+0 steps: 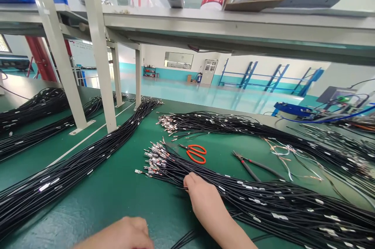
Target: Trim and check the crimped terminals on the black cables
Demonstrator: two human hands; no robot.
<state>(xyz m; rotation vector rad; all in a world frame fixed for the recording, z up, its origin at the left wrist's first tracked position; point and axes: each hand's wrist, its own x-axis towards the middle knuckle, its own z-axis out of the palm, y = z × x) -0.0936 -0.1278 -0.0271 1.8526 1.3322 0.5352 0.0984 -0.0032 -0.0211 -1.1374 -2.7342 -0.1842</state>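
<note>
My right hand (202,192) is at the near edge of a thick bundle of black cables (222,180), thumb and fingers pinched on a black cable. The bundle's cable ends carry metal and white connectors (156,159) and lie to the left of that hand. One connector (138,171) sticks out farther left than the others. My left hand (125,233) is low at the bottom edge of the view, above the green table top (96,194). Its fingers curl closed and are partly hidden, so whatever they hold does not show. Loose black cables (186,238) run between my two hands.
Orange-handled scissors (197,153) and dark-handled cutters (249,163) lie behind the bundle. More cable bundles (205,121) lie at the back and left (96,153). White shelf posts (101,57) stand on the table, with a loaded shelf (234,26) overhead. Stripped wires (288,149) are at right.
</note>
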